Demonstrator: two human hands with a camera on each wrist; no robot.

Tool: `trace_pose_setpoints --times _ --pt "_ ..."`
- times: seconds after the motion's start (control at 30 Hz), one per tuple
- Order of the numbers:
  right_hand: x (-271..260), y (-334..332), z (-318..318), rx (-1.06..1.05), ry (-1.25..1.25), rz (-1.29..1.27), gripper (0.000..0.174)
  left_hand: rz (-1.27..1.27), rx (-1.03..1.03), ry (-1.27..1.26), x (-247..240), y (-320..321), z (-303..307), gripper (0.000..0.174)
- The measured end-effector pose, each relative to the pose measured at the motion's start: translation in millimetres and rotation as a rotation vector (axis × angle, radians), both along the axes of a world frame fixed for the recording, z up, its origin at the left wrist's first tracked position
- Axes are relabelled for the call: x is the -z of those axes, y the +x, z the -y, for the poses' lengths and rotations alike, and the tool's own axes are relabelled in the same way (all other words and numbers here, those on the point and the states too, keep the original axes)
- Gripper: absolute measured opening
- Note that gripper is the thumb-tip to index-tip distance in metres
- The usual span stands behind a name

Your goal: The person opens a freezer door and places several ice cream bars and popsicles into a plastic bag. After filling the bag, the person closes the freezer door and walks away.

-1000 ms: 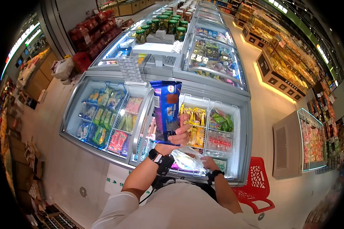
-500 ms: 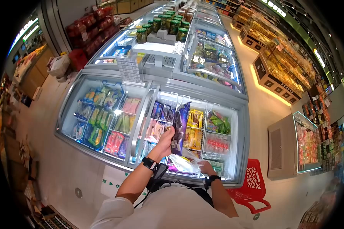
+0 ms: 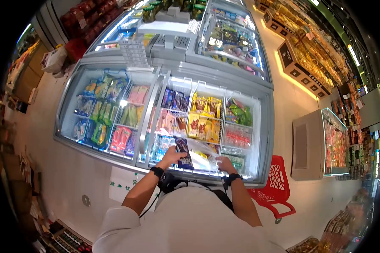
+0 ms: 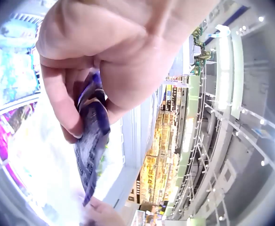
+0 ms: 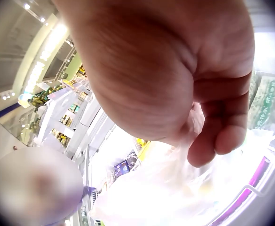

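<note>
In the head view my left hand [image 3: 172, 157] pinches a dark blue-purple ice cream packet [image 3: 183, 152] between thumb and fingers, over the front of the open freezer section. The left wrist view has the packet [image 4: 94, 136] hanging edge-on below the thumb and curled fingers. To its right, my right hand [image 3: 226, 164] grips the edge of a clear plastic bag [image 3: 202, 148]. Curled fingers hold the bunched bag [image 5: 161, 188] in the right wrist view. The packet's lower part overlaps the bag in the head view.
Wire dividers split the chest freezer [image 3: 264, 126] into bays: yellow packets [image 3: 204, 126], green packs [image 3: 240, 113], red-and-clear packs [image 3: 237, 137]. A sliding glass lid covers the left half, its frame [image 3: 147, 122] beside my left hand. A red shopping cart [image 3: 276, 189] stands at right.
My left hand has lowered the packet from upright above the freezer to beside the bag. The right hand keeps hold of the bag. The head view has tilted downward.
</note>
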State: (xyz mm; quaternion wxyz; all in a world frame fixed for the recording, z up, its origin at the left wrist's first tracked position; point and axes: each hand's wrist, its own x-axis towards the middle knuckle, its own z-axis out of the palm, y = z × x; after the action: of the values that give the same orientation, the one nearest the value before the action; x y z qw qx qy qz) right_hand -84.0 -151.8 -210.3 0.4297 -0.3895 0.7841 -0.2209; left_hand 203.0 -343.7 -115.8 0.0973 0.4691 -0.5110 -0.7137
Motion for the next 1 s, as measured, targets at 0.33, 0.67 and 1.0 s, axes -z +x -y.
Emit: trace_pose_setpoints --times 0.33,0.67,1.0 --pt "-31 -3 10 0.068 0.113 0.153 0.036 -0.021 0.093 0.245 -51 -14 -14 0.035" --pt "-41 2 11 0.118 0.144 0.195 0.037 -0.088 0.149 0.592 9 -76 -26 0.025" --pt "-46 10 13 0.119 0.041 0.192 0.076 0.118 -0.288 0.265 20 -120 -59 0.03"
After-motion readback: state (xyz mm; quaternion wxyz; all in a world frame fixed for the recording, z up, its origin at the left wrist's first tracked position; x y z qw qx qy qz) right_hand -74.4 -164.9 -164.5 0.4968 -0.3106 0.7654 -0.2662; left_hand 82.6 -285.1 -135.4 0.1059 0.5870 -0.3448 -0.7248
